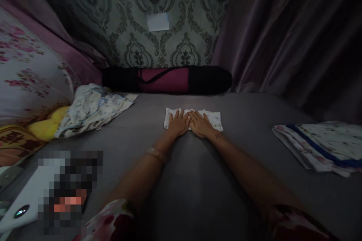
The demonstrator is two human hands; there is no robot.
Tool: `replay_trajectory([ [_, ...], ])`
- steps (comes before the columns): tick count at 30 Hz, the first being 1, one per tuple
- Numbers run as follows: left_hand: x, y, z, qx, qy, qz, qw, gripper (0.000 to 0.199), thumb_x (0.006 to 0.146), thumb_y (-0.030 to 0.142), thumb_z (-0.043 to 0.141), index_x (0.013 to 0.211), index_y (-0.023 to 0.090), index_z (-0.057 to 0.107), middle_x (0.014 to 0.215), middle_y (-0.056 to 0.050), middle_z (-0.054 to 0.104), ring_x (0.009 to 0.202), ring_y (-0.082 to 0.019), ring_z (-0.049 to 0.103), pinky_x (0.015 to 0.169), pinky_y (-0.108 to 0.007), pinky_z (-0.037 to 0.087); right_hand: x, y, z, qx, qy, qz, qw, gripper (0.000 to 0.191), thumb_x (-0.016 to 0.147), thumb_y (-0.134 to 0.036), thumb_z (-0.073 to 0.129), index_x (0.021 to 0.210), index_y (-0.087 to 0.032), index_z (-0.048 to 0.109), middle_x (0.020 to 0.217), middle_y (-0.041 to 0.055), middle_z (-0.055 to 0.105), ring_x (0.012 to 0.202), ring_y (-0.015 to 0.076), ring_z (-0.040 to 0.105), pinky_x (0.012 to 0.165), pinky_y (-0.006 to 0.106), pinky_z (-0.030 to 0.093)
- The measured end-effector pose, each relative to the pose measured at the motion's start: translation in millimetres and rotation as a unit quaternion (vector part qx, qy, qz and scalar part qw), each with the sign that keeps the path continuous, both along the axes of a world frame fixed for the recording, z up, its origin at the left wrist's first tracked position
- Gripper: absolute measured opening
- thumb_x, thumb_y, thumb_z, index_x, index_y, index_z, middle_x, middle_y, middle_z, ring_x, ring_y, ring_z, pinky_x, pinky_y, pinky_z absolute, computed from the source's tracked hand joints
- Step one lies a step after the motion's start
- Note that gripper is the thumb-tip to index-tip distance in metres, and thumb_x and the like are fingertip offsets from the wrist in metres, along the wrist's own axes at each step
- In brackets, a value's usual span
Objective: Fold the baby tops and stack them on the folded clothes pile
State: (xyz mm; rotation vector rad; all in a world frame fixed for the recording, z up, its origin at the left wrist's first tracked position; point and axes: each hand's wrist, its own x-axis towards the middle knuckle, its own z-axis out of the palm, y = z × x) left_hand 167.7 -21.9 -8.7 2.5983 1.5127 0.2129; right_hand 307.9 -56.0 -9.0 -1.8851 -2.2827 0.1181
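Note:
A small white folded cloth [213, 118] with faint specks lies flat on the grey sheet, at the middle of the head view. On its left half rests my left hand [178, 123], palm down with fingers stretched out. My right hand [200, 123] lies flat on the cloth too, its fingers extended and angled toward the left hand. The two hands meet near the cloth's centre and hide part of it. Neither hand grips anything.
A rumpled patterned cloth pile [90, 111] lies at left beside a yellow plush item [46, 126]. Folded fabrics [325, 143] sit at right. A black and magenta roll [166, 80] lies along the wall. A white object [31, 199], partly pixelated, is at lower left.

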Motion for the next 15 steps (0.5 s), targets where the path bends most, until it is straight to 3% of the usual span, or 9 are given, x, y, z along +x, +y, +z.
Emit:
replay_trajectory([
  [8, -1.5, 3.6, 4.1, -0.032, -0.014, -0.005, 0.999, 0.055, 0.098, 0.043, 0.021, 0.148, 0.023, 0.034, 0.157, -0.01, 0.027, 0.146, -0.03, 0.017, 0.114, -0.059, 0.015, 6.6, -1.0, 6.0, -0.037, 0.038, 0.006, 0.999, 0.06, 0.096, -0.033, 0.022, 0.151, -0.01, 0.027, 0.158, 0.0095, 0.023, 0.146, 0.0241, 0.018, 0.117, 0.053, 0.013],
  [15, -8.8, 1.0, -3.3, 0.078, -0.016, 0.034, 0.996, 0.057, 0.097, 0.048, 0.025, 0.143, 0.021, 0.043, 0.152, -0.012, 0.037, 0.143, -0.032, 0.025, 0.116, -0.058, 0.007, 30.1, -10.6, 11.8, -0.017, 0.001, -0.041, 0.999, 0.062, 0.098, -0.041, 0.017, 0.15, -0.01, 0.029, 0.157, 0.0116, 0.026, 0.146, 0.026, 0.018, 0.117, 0.054, 0.008],
])
